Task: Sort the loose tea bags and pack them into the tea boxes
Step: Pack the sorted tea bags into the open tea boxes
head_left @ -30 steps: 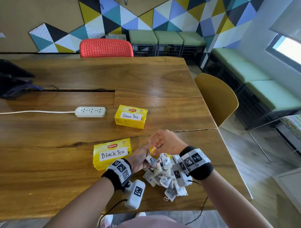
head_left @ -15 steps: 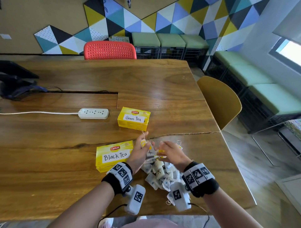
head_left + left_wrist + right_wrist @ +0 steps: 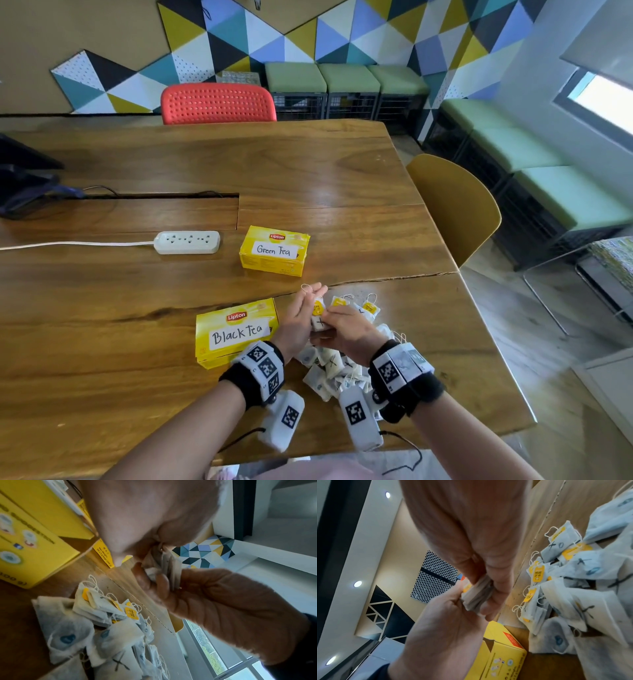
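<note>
Two hands meet over the near right part of the wooden table (image 3: 102, 291), and between them I see a small stack of tea bags (image 3: 318, 317). My left hand (image 3: 299, 322) has its fingers and thumb closed on the stack from the left side, and a string loop sticks up past its fingertips. My right hand (image 3: 346, 332) pinches the same stack from the right; the wrist views show both sets of fingers clamped on the flat, folded edges of the bags (image 3: 164, 566) (image 3: 476, 595). How many bags are in the stack I cannot tell.

Under and just behind the hands lies the heap of loose tea bags (image 3: 337, 371), white sachets with yellow tags, some marked with an X and some with a round blue mark. A few lie further out, just beyond my right hand.

Just left of my left hand sits the yellow box labelled Black Tea (image 3: 236, 334), its lid flat. Further back, apart from the heap, sits the yellow box labelled Green Tea (image 3: 274, 251), also with its lid down. Left of that box is a white power strip (image 3: 186, 242) with its cord running off to the left.
</note>
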